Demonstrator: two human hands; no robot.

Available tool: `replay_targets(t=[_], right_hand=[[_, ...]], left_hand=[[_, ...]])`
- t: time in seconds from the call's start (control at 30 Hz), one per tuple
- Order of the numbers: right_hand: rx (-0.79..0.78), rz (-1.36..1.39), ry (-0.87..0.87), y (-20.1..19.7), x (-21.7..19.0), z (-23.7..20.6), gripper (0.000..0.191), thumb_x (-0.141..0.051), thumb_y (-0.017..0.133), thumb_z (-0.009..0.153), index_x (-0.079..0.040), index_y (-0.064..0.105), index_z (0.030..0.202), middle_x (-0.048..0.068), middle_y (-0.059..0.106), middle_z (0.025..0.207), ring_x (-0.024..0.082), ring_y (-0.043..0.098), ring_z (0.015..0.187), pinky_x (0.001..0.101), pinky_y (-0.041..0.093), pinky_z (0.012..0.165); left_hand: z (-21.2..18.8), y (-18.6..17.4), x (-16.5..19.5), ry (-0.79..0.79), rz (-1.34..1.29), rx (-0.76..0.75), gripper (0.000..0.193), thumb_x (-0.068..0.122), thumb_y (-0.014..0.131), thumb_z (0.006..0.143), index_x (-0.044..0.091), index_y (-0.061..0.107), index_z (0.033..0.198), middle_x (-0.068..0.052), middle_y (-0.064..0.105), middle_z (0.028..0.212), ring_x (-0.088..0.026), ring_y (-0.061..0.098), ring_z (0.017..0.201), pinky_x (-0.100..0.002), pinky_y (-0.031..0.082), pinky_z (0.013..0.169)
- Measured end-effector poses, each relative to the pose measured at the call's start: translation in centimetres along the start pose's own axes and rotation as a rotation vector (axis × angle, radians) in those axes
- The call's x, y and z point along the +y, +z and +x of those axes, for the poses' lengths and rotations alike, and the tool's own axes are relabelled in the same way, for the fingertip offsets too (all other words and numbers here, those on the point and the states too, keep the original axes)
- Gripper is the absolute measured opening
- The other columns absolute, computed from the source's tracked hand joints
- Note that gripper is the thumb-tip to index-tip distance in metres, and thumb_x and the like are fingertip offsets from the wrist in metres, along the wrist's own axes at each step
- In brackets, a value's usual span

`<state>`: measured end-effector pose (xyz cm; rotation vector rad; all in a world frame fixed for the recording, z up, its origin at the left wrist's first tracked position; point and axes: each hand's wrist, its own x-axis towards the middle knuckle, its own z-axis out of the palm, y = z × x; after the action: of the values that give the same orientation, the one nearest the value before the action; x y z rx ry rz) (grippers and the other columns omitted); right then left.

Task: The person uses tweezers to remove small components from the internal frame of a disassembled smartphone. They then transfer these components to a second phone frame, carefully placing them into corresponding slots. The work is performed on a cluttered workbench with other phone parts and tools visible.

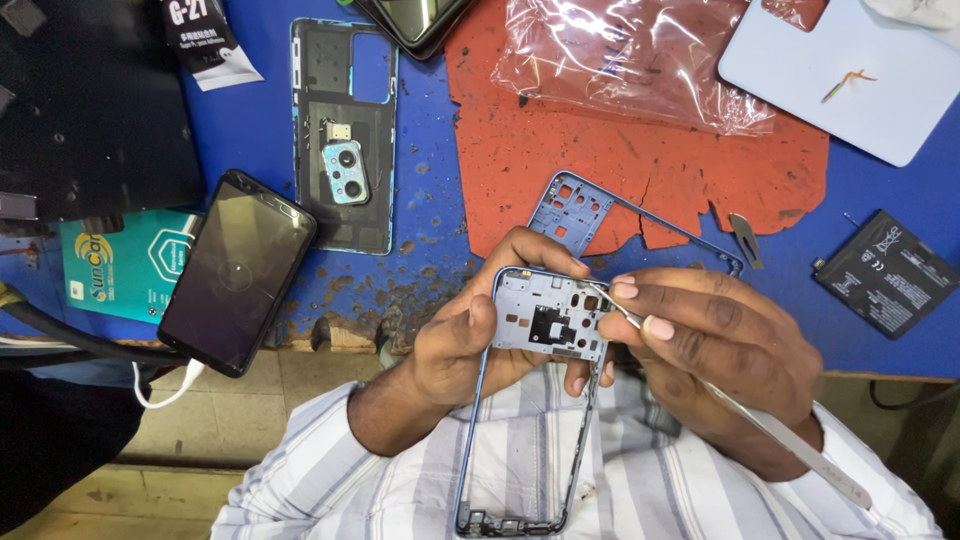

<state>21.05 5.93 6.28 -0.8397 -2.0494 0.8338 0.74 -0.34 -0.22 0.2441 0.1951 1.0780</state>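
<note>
Tweezers (760,425) pinched in the right hand (720,350) probe a blue phone frame (535,390) gripped by the left hand (470,335) above the lap; a slip could scratch its camera bracket.

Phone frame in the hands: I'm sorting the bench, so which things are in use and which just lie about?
In use:
phone frame, held by left hand
tweezers, in right hand

Lying about:
second frame
back cover
black phone
battery
plastic bag
blade
red mat
</note>
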Motion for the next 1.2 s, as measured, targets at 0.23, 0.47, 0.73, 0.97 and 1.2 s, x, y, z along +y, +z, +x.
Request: replay_targets(t=[0.23, 0.47, 0.73, 0.97, 1.2], right_hand=[[0.009, 0.059, 0.019, 0.1, 0.4, -0.8, 0.046, -0.001, 0.082, 0.085, -0.012, 0.055, 0.12, 0.016, 0.072, 0.107, 0.029, 0.076, 0.099, 0.0336, 0.066, 0.076], [0.055, 0.222, 0.142, 0.1, 1.7, -1.0, 0.034, 0.0, 0.082, 0.088, -0.006, 0.056, 0.108, 0.016, 0.073, 0.1, 0.03, 0.078, 0.101, 0.0376, 0.068, 0.08], [0.031, 0.195, 0.184, -0.2, 1.2, -0.5, 0.032, 0.0, 0.082, 0.086, -0.001, 0.054, 0.102, 0.019, 0.072, 0.097, 0.03, 0.077, 0.099, 0.0345, 0.067, 0.079], [0.024, 0.201, 0.124, 0.0, 1.5, -0.4, 0.029, 0.002, 0.081, 0.085, -0.003, 0.058, 0.103, 0.019, 0.073, 0.098, 0.029, 0.077, 0.097, 0.0338, 0.067, 0.078], [0.037, 0.3, 0.194, -0.2, 1.8, -0.3, 0.026, 0.003, 0.081, 0.084, -0.002, 0.06, 0.1, 0.019, 0.073, 0.095, 0.028, 0.078, 0.094, 0.0341, 0.068, 0.076]], left_hand=[[0.1, 0.0, 0.0, 0.005, -0.008, -0.002, 0.071, 0.056, 0.062, 0.105, 0.002, 0.036, 0.142, -0.026, 0.061, 0.123, -0.037, 0.069, 0.103, -0.044, 0.06, 0.08], [0.2, 0.0, 0.2, 0.014, 0.004, -0.019, 0.07, 0.058, 0.06, 0.105, 0.004, 0.036, 0.143, -0.028, 0.063, 0.12, -0.037, 0.07, 0.099, -0.043, 0.059, 0.078], [0.2, 0.1, -0.1, 0.032, 0.023, -0.018, 0.07, 0.058, 0.06, 0.106, 0.004, 0.035, 0.143, -0.028, 0.061, 0.121, -0.037, 0.069, 0.1, -0.042, 0.059, 0.077], [0.1, 0.0, -0.2, 0.023, 0.011, -0.019, 0.068, 0.057, 0.059, 0.107, 0.003, 0.036, 0.142, -0.029, 0.062, 0.12, -0.037, 0.069, 0.102, -0.043, 0.06, 0.078], [0.1, -0.1, -0.1, 0.006, -0.024, -0.033, 0.066, 0.057, 0.058, 0.107, 0.005, 0.038, 0.142, -0.031, 0.064, 0.121, -0.037, 0.07, 0.102, -0.043, 0.059, 0.078]])
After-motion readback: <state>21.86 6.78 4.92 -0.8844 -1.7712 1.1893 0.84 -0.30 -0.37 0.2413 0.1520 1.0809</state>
